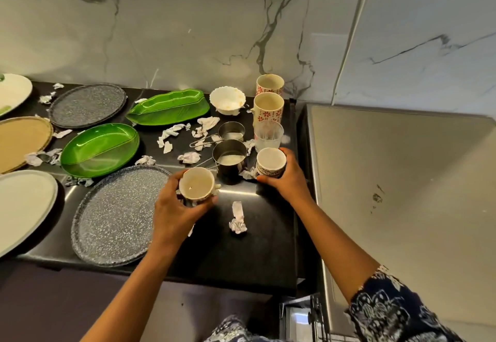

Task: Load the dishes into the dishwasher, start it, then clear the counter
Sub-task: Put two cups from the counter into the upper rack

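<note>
At the centre of the frame, each hand grips a small cup on the black worktop (268, 247).

Left hand (174, 213) wraps one cup (196, 186); right hand (290, 178) closes round another cup (270, 163) at centre right. Loading looks barely begun: speckled plates (112, 218), green dishes (99, 148), mugs (268, 108) and crumpled paper scraps (237, 225) all remain; the dishwasher is only partly visible at the lower edge.

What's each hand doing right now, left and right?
Left hand: closed around a small white cup, held at the counter's front.
Right hand: closed around a patterned cup by the frosted glass.
</note>
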`<control>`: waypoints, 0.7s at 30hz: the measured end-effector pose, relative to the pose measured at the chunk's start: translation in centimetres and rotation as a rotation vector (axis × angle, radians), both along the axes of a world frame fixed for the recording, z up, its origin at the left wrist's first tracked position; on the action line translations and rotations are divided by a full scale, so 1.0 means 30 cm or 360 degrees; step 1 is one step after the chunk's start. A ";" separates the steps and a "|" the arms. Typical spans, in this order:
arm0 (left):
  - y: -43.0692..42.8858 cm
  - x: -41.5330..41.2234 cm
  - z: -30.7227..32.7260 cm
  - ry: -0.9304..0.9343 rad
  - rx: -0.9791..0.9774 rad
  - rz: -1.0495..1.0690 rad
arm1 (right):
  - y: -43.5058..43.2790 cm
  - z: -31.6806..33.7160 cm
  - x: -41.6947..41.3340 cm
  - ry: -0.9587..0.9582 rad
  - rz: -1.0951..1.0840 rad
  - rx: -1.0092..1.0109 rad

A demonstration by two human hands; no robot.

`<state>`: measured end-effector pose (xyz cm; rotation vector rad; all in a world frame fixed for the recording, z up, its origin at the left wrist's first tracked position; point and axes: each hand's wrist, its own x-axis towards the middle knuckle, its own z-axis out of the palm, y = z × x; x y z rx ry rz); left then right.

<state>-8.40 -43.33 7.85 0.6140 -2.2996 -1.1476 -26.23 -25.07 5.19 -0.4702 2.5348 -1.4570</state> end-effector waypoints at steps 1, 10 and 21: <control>0.010 0.001 -0.002 0.0005 0.0014 -0.0011 | -0.014 -0.006 0.001 0.0035 -0.0021 -0.0020; 0.093 0.084 0.022 0.0262 0.0442 -0.0280 | 0.053 0.061 0.188 0.0290 -0.0125 -0.0319; 0.301 0.535 0.049 0.0298 0.0729 -0.0835 | 0.397 0.111 0.882 0.0342 -0.0461 -0.0467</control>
